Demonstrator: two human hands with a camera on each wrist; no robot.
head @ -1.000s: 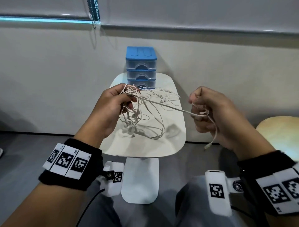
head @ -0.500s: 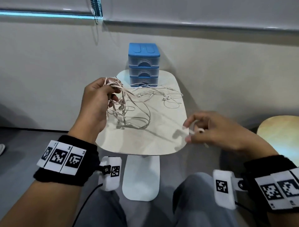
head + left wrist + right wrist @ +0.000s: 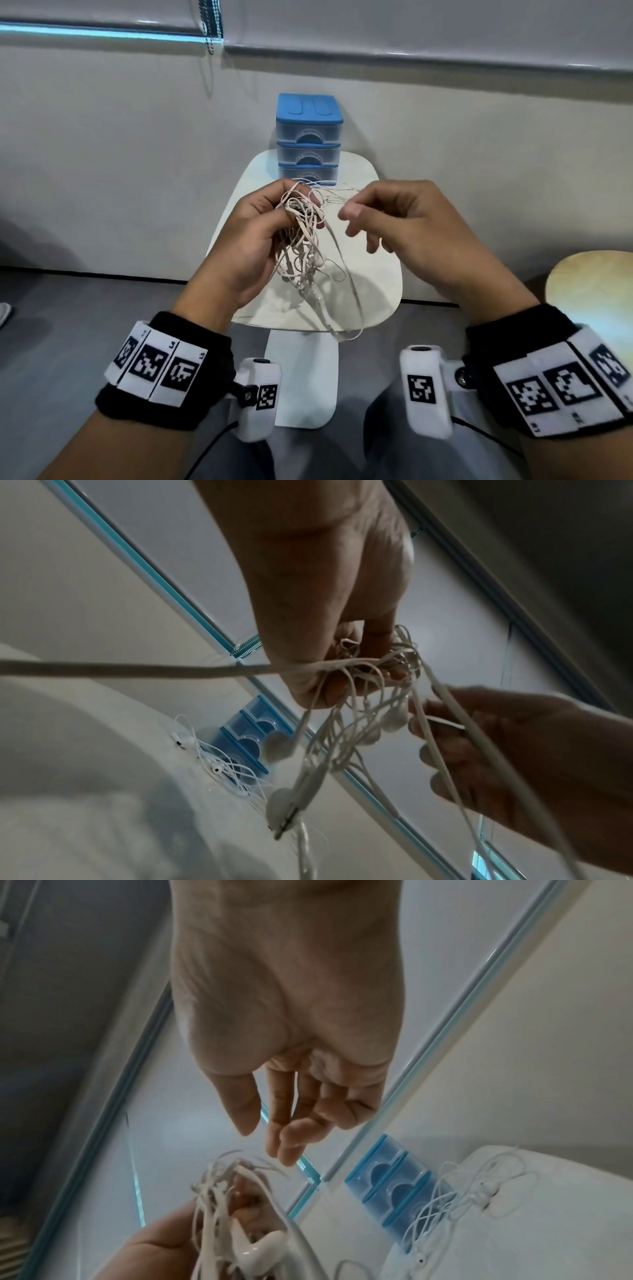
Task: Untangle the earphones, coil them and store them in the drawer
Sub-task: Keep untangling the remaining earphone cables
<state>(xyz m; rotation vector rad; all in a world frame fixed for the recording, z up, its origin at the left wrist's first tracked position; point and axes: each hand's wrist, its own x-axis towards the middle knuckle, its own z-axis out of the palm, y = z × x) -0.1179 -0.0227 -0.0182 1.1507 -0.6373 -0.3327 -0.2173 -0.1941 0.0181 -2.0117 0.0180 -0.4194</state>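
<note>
1. The left hand (image 3: pixel 255 236) is up in the air over the small white desk (image 3: pixel 373 274).
2. Its fingers (image 3: pixel 378 631) are curled tight round a messy bunch of pinkish earphones (image 3: pixel 303 236).
3. Loops of cord and little ear buds hang down from that hand, and one long loop dangles past the near edge of the desk.
4. The right hand (image 3: pixel 407 226) is just beside the bunch, on its right.
5. Its fingers (image 3: pixel 291 1139) are loose and a bit bent, with the tips near the top of the tangle. They hold nothing.
6. A second bunch, the white earphones (image 3: pixel 469 1194), lies on the desk at the far end.
7. It sits right in front of the blue drawer box (image 3: pixel 308 137).
8. The box has three clear drawers, one on top of the other, and all three are closed.
</note>
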